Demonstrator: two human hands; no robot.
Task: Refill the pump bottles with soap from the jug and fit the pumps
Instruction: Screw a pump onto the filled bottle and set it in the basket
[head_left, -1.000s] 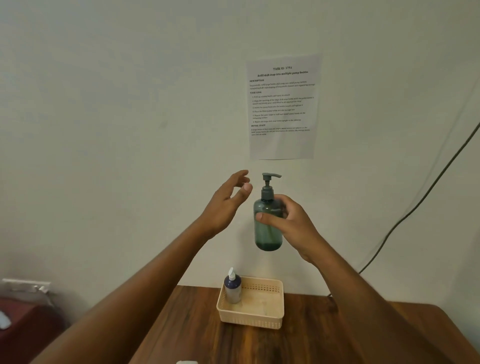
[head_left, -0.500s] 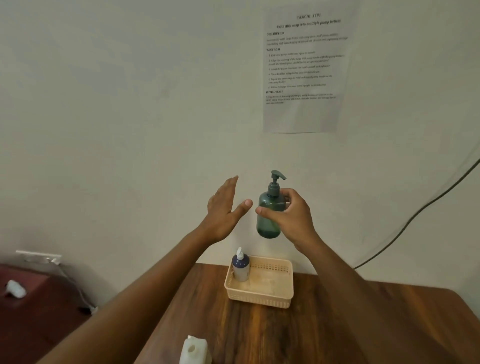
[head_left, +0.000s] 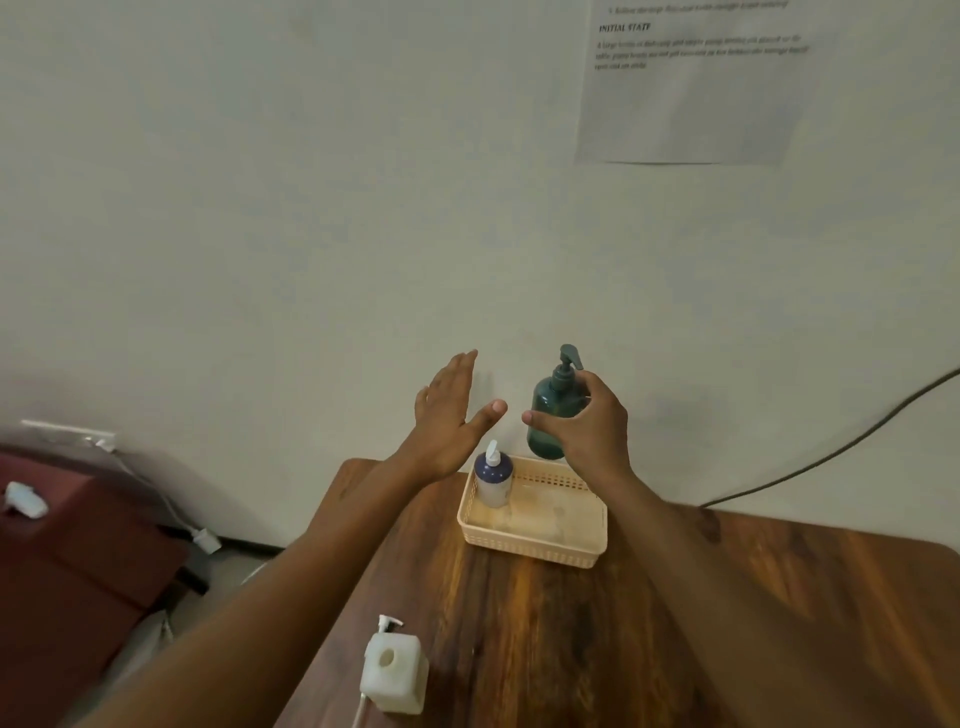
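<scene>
Right hand (head_left: 587, 426) grips the dark green plastic pump bottle (head_left: 551, 410) upright, w/ the cream slotted plastic basket (head_left: 535, 540) directly below it; left hand (head_left: 447, 410), fingers straight, holds nothing.

This looks like a plain room in a home or small office, set up for a recorded chore. A bare pale wall (head_left: 260, 208) carries a printed instruction sheet (head_left: 685, 98), and a dark cable (head_left: 831, 452) runs down it. A wooden table (head_left: 571, 649) stands against the wall. To the left sits dark red furniture (head_left: 78, 571) with a white plug and cord (head_left: 205, 540) beside it.
</scene>
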